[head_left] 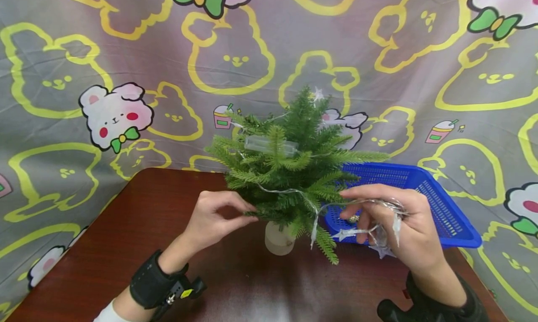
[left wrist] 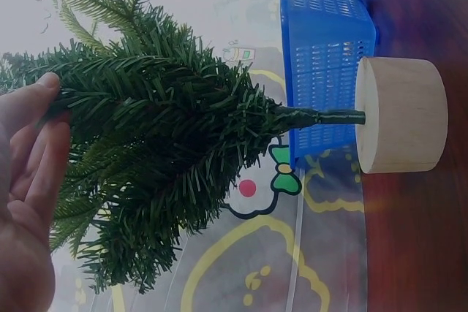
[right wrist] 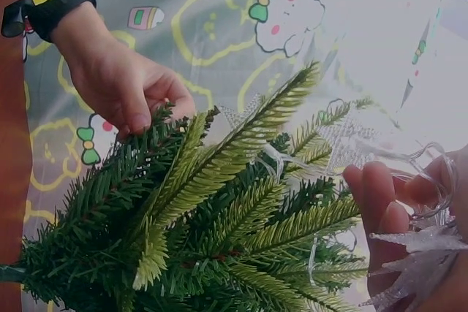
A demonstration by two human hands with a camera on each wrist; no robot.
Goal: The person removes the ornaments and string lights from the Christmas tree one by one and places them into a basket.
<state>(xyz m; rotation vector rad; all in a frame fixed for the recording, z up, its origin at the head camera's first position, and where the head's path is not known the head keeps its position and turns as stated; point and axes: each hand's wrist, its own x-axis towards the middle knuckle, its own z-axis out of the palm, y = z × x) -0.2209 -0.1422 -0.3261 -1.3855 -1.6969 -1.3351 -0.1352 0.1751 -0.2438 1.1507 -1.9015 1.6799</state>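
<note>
A small artificial Christmas tree [head_left: 290, 172] stands upright on a round wooden base [left wrist: 406, 115]. My left hand [head_left: 218, 212] pinches the tip of a low branch [right wrist: 142, 155] on the tree's left side between thumb and fingers. On the tree's right, my right hand [head_left: 414, 224] holds a bunched string of star lights [head_left: 380, 203], its clear wire looped over the fingers. Several clear stars [right wrist: 420, 242] dangle by that palm. From there the wire runs onto the front branches. A clear battery box [head_left: 269, 145] rests among the upper branches, and one star [head_left: 318, 95] sits near the top.
Behind the right hand is a blue plastic basket [head_left: 460, 240] with a small gold ornament [head_left: 353, 218] in it. Everything stands on a dark red-brown table [head_left: 168, 196]. A patterned cloth [head_left: 159, 56] hangs close behind the table's back edge.
</note>
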